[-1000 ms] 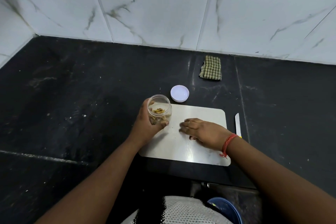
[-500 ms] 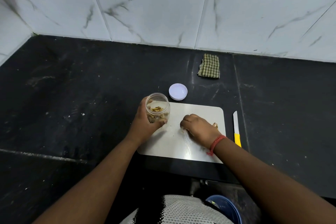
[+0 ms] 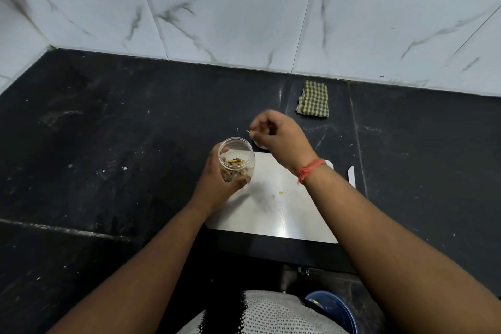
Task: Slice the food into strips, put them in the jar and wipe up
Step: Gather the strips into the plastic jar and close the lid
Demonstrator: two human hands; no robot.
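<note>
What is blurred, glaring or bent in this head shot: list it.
Head view: the raised right hand is motion-blurred at its fingertips, so the thin strip it seems to pinch is hard to make out; a bright streak of glare runs down the cutting board; the wide lens bends the wall tiles outward; the jar in the left hand reads fairly sharp.

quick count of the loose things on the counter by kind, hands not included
jar: 1
jar lid, mostly hidden behind the right hand: 1
cutting board: 1
knife, only the blade shows: 1
checked cloth: 1
total: 5
</note>
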